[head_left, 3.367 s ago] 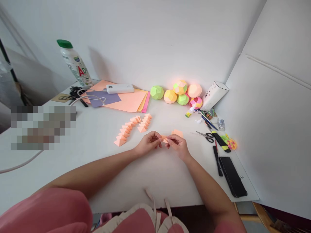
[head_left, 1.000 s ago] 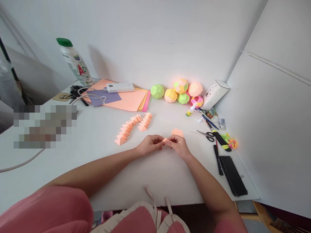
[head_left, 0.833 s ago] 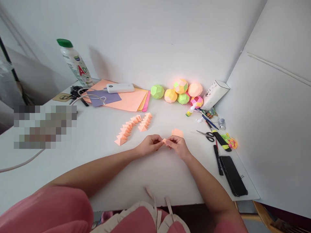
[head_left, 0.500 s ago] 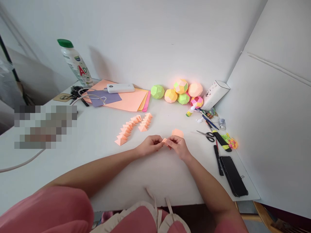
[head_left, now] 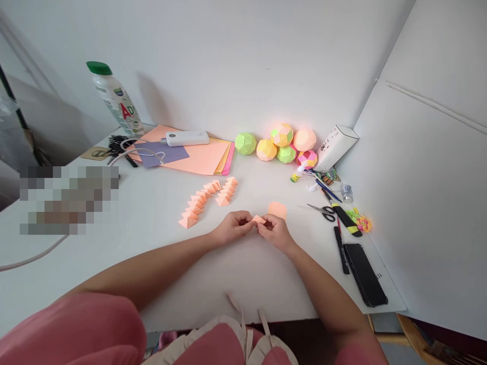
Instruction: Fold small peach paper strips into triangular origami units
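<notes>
A small folded piece of peach paper point(head_left: 259, 219) is pinched between both hands above the white table. My left hand point(head_left: 235, 227) grips its left corner with thumb and fingers closed. At its right corner, my right hand point(head_left: 277, 232) is closed on it too. Just behind the right hand lies a stack of peach paper squares point(head_left: 278, 209), partly covered by that hand. To the left stand two rows of folded peach paper pieces, a longer curved row point(head_left: 196, 203) and a shorter row point(head_left: 227, 191).
Several paper balls point(head_left: 282, 135) sit by the wall beside coloured sheets point(head_left: 205, 158) with a power bank point(head_left: 187, 138). On the right lie scissors point(head_left: 323, 212), a utility knife point(head_left: 346, 219), a glue bottle point(head_left: 297, 173) and a phone point(head_left: 366, 275). A white bottle point(head_left: 119, 104) stands back left.
The fingers have shifted on the folded paper, so more of its pointed top shows between them. The right hand has moved slightly left, while the objects around stay in place.
</notes>
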Motion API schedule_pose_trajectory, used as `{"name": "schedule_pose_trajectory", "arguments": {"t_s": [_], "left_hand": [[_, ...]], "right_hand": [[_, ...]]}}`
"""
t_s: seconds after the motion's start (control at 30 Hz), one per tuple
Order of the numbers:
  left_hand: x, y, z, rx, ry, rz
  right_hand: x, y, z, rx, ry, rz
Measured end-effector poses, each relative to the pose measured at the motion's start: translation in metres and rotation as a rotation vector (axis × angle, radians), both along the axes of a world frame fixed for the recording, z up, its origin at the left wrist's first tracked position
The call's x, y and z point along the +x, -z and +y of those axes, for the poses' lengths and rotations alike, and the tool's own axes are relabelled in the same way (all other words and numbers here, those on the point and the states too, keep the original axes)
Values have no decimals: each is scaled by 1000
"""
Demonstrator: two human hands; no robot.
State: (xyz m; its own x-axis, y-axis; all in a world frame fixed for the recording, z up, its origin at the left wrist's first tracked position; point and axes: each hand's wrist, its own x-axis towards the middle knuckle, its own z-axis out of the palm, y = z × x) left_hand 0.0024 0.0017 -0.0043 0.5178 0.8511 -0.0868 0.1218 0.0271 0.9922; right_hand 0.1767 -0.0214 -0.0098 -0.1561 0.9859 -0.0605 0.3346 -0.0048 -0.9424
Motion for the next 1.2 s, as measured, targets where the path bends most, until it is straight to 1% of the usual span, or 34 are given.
{"name": "schedule_pose_trajectory", "arguments": {"t_s": [0.17, 0.33, 0.4, 0.5, 0.63, 0.8, 0.9, 1.07, 1.13, 1.2], "left_hand": [[-1, -2, 0, -33, 2, -24], [-3, -2, 1, -59, -15, -43], [-4, -2, 2, -54, -13, -59], [-5, -2, 4, -59, -2, -89], [-5, 0, 6, -60, 10, -114], [-4, 1, 7, -69, 14, -113], [-4, 0, 7, -89, 27, -159], [-4, 4, 7, -137, 32, -166], [-4, 5, 7, -137, 40, -154], [-4, 4, 7, -109, 62, -152]], "right_hand": [[-1, 1, 0, 46, -16, -24], [1, -3, 0, -44, -41, 95], [2, -5, 0, -49, -48, 128], [3, -8, 0, -22, -49, 140], [2, -11, 0, 55, -14, 154], [3, -8, 1, 124, -14, 224], [3, -4, 2, 209, -52, 164], [5, 3, 3, 376, -140, -50], [5, 5, 4, 399, -134, -68], [6, 5, 4, 387, -107, -46]]}}
